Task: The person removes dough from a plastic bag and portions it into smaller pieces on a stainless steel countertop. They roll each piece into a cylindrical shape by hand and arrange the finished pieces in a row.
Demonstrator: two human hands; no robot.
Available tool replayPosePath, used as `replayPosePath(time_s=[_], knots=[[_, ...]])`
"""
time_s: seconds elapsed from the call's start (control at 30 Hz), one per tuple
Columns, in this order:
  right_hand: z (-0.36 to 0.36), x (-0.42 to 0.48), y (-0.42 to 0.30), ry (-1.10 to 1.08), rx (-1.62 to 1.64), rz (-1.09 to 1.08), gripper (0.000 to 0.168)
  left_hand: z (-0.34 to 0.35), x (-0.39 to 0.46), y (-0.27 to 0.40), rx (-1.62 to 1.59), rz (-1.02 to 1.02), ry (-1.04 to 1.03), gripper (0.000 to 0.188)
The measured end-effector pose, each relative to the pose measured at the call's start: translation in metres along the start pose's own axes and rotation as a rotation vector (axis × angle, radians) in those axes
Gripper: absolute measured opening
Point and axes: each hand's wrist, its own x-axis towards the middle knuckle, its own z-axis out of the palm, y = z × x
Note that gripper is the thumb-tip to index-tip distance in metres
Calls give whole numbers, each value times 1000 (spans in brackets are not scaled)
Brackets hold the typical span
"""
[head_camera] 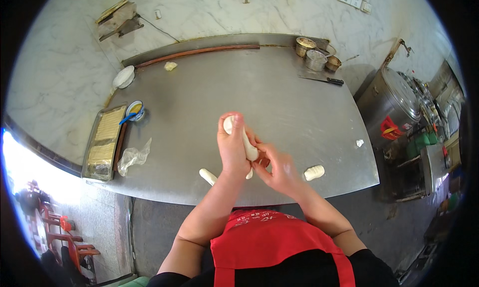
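Note:
My left hand (230, 146) grips a smooth white dough roll (250, 146), its thumb lying along the top and one rounded end showing above the fist. My right hand (275, 167) is at the roll's lower end, fingers bent and pinching there, slightly blurred. Below the hands a small tip of dough (249, 173) shows, mostly hidden; I cannot tell whether it joins the roll. On the steel table (224, 85), a thin dough strip (207, 176) lies left, partly behind my left forearm. A short, ridged dough piece (314, 172) rests right of my right hand.
At left are a tray of dough strips (106, 133), a patterned bowl (138, 108) with a blue spoon, and a clear plastic bag (134, 156). A knife (329, 80) lies near metal pots (316, 60) at back right. A wooden rod (198, 52) lines the back edge.

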Motion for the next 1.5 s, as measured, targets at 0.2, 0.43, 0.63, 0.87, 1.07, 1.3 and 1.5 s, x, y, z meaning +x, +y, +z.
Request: replayPosePath(time_s=[0.2,0.43,0.63,0.87,1.07,1.3,1.5], knots=[[-12,-7,6,40,218,163,34,-8,3,4,-8,-44,-95,27],[-3,47,6,98,535,221,54,4,-9,3,-217,-192,-146,53],[20,41,-22,27,267,-94,53,-3,3,-4,-37,105,-64,56],[25,54,-7,86,95,-207,47,2,-16,1,-71,3,-263,56],[16,69,-3,253,-144,-233,50,8,-26,-2,23,24,-186,47],[18,65,-9,286,-65,-365,36,-4,-11,1,-136,-42,-112,47],[21,64,-12,181,81,-296,52,17,-10,16,-348,-147,-56,44]])
